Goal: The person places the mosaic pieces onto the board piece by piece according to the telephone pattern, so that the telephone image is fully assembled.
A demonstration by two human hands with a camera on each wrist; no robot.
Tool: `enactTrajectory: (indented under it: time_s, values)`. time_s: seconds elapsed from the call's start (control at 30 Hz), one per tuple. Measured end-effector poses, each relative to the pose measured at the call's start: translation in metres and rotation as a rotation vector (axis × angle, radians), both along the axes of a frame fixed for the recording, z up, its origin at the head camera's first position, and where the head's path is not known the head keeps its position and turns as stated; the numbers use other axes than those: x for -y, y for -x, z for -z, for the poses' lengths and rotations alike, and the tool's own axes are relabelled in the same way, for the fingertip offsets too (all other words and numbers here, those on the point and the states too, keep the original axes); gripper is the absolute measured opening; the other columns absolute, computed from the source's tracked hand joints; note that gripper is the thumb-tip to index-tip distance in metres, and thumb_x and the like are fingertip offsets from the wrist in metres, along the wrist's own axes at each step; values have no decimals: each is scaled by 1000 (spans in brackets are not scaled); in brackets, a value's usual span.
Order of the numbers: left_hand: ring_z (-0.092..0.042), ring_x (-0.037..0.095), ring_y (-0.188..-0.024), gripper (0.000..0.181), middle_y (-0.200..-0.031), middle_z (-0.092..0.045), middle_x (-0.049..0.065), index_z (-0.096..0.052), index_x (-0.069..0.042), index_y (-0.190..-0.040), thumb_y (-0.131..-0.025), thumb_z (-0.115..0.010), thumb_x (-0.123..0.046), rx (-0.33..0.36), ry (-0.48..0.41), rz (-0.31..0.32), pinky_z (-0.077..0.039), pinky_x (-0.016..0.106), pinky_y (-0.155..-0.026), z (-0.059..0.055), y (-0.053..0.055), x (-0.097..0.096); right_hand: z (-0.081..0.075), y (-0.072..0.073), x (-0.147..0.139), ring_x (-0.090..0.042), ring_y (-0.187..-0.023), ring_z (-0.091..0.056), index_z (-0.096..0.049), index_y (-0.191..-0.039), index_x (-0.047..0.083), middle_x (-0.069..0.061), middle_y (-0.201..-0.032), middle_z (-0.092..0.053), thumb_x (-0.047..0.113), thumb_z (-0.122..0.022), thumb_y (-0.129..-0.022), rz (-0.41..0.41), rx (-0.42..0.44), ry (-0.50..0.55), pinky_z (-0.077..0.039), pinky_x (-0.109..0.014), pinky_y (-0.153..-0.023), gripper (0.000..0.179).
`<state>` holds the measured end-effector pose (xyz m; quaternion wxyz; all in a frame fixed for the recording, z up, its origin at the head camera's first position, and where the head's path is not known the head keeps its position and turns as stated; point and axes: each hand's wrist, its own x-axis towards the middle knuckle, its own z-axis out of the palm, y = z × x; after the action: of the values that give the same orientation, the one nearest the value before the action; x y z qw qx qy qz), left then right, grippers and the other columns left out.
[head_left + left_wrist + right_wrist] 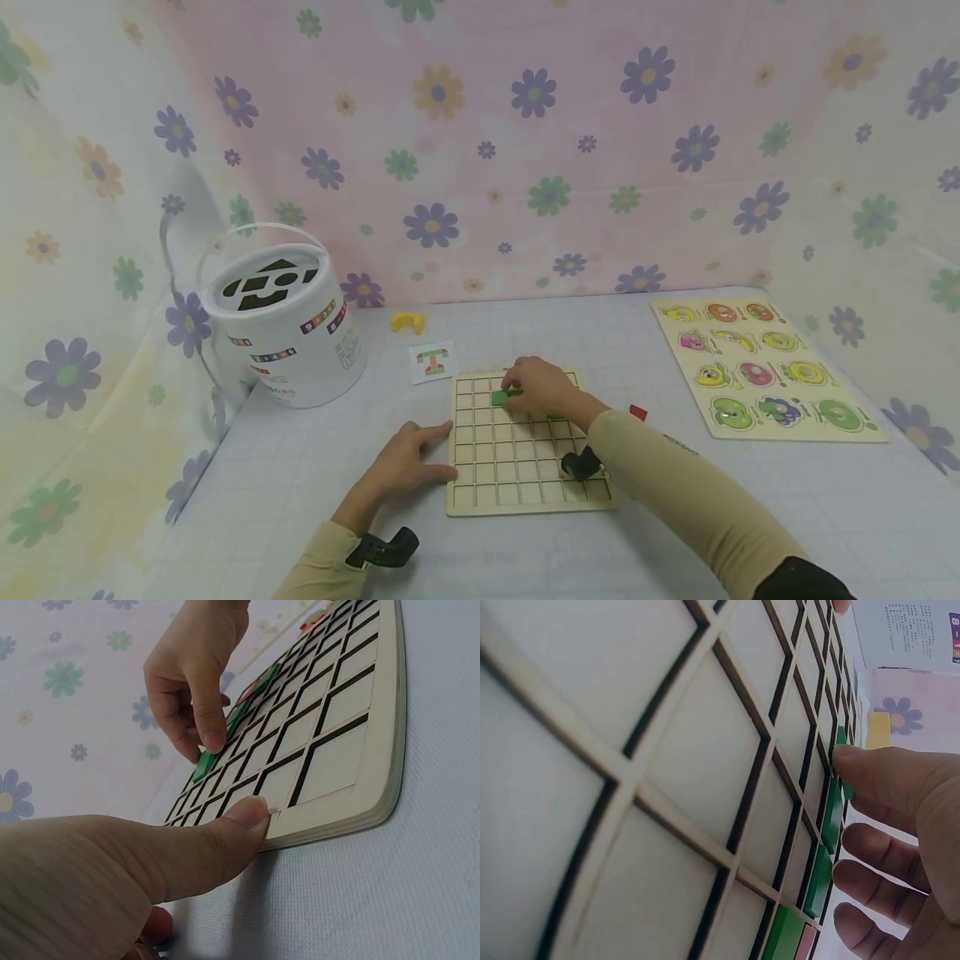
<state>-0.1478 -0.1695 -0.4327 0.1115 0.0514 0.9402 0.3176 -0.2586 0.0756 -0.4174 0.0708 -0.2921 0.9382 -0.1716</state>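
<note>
A wooden grid board (532,507) lies flat in front of me. My right hand (542,388) is over its far rows, pinching a small green block (847,787) between thumb and index finger, the other fingers loosely bent. Green blocks (819,879) sit in the cells along the far edge, with a pinkish-red piece (805,943) beside one of them. On the board's left side, my left hand (403,460) rests with thumb and index finger spread, their tips at the edge. Its thumb (225,840) lies against the rim in the left wrist view.
A white lidded bucket (303,362) with shape cutouts stands at the back left. Behind the board are a yellow arch-shaped block (407,322) and a pattern card (420,373). A red block (638,412) lies right of it, and a fruit puzzle board (780,429) farther right.
</note>
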Motion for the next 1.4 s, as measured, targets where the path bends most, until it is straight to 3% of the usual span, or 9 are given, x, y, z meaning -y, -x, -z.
enactTrajectory:
  time_s: [0.83,1.17,1.4]
  values:
    - [-40,18,-86,78,-98,-49,6,-56,-18,-141,-72,-86,-38,3,6,29,-34,31,-73,4,1,-7,-1,-7,-20,-19,-94,-62,-75,-108,14,-4,-104,-65,31,-71,-90,33,-12,-6,-53,-36,-77,26]
    - [-41,17,-87,77,-100,-51,6,-55,-19,-141,-73,-85,-39,-1,30,6,-37,31,-75,1,2,0,-12,-4,-107,-22,-88,-60,-76,-106,7,-9,-100,-66,23,-68,-90,157,5,48,-51,-38,-74,24]
    - [-40,17,-86,78,-97,-49,6,-56,-19,-141,-72,-86,-40,4,24,3,-34,30,-74,1,1,2,-7,-10,-167,-17,-83,-56,-77,-102,7,-7,-94,-67,19,-68,-89,162,47,47,-47,-32,-72,20]
